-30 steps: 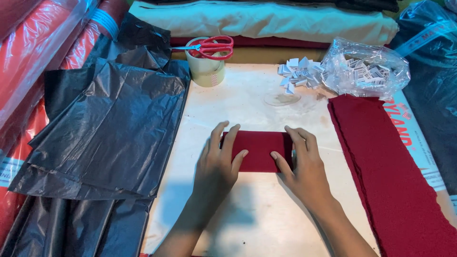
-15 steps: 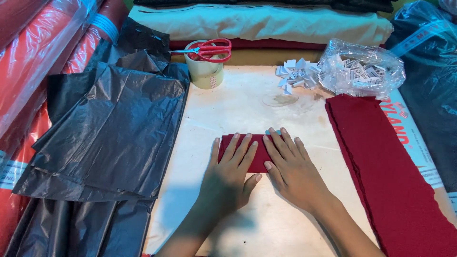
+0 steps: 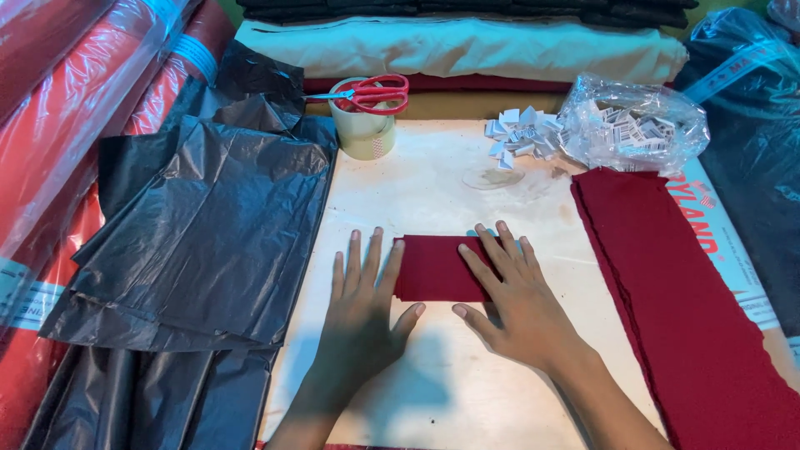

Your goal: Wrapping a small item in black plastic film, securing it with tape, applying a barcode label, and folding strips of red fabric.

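Head view, looking straight down: both hands lie flat on the pale board [image 3: 433,179]. The left hand [image 3: 362,312] has its fingers spread and released, gripping nothing, its fingertips just at the left edge of the folded red cloth [image 3: 437,268], thumb tip beside its lower corner. The right hand [image 3: 512,300] is open too, fingers stretched out and pressing down on the cloth's right half, no clench at all. So the cloth sits between the two hands, under the right fingers, flat on the board. Beyond the fingertips: a tape roll [image 3: 367,133] with red scissors [image 3: 371,92] resting on top, and a clear bag [image 3: 633,125] of white tags. Right of the right hand runs a long red stack [image 3: 675,292]. Left of the left hand, black bags [image 3: 200,233].
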